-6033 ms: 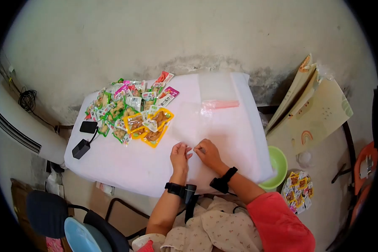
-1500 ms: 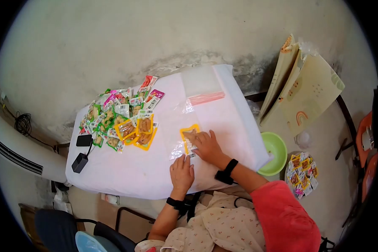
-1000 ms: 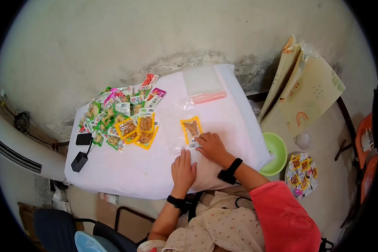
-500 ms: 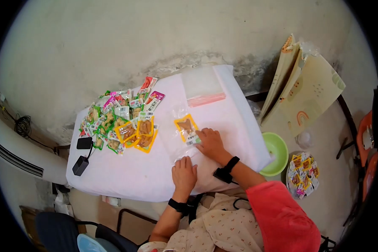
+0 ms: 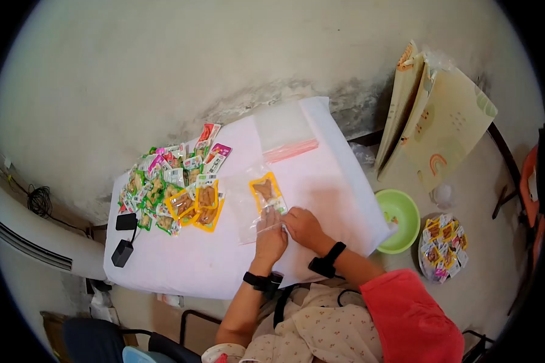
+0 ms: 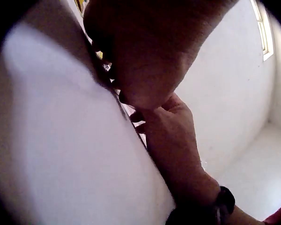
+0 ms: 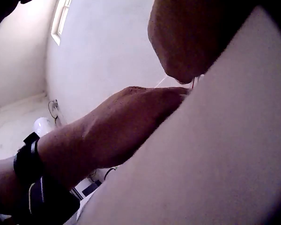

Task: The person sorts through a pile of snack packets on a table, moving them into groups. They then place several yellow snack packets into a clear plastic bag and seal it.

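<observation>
In the head view we see the left hand [image 5: 272,242], fingers straight, at a yellow-edged packet [image 5: 264,190] with a clear bag [image 5: 246,230] on the table [image 5: 191,260]; we cannot tell the grip of the right hand [image 5: 305,227] beside it. Left wrist, right wrist: fingertips largely hidden.

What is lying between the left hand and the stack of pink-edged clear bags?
In the head view, a yellow-edged packet lies there, with clear plastic showing beside it.

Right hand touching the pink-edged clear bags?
Apart: the head view shows a stretch of white cloth between the right hand and the pink-edged clear bags.
</observation>
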### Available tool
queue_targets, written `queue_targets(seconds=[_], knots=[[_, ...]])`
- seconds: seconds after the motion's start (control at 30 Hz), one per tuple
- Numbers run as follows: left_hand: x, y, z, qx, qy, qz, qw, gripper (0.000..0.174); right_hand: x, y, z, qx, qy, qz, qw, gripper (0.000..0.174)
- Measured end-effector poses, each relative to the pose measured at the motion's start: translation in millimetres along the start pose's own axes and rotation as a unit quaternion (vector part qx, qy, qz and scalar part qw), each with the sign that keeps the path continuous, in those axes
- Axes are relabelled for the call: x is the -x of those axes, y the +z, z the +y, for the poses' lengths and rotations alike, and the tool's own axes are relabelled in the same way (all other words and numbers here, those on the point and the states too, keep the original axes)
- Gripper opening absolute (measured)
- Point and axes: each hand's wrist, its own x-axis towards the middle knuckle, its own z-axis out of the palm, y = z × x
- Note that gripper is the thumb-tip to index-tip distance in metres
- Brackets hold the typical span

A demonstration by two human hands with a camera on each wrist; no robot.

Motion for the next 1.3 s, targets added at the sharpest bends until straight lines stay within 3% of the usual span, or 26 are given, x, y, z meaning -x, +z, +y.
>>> queue_targets(seconds=[0.27,0.5,0.6,0.7,0.8,1.07,1.3], knots=[[-19,-11,-8,-0.101,-0.030,-0.088,0.991,0.051,1,1,-1,-0.024,0.009,0.022,0.999,0.010],[-18,1,-20,-0.119,-0.034,-0.064,0.990,0.057,2,1,0,-0.014,-0.011,0.029,0.999,0.006],[2,-5,-13,-0.105,-0.037,-0.051,0.993,0.058,14,0,-2,-0.019,-0.024,-0.008,0.999,0.007],[25,-9,3,-0.072,-0.016,-0.036,0.997,0.056,32,-17,-16,-0.035,-0.016,-0.052,0.998,0.010],[37,-17,21,-0.055,-0.012,-0.035,0.998,0.054,44,-24,-23,-0.055,0.050,-0.070,0.995,0.015],[13,-1,9,-0.119,-0.034,-0.054,0.991,0.052,46,-25,-22,-0.090,0.051,-0.020,0.994,0.019],[5,-1,3,-0.108,-0.041,-0.067,0.991,0.051,46,-28,-26,-0.067,0.055,-0.032,0.996,0.017]])
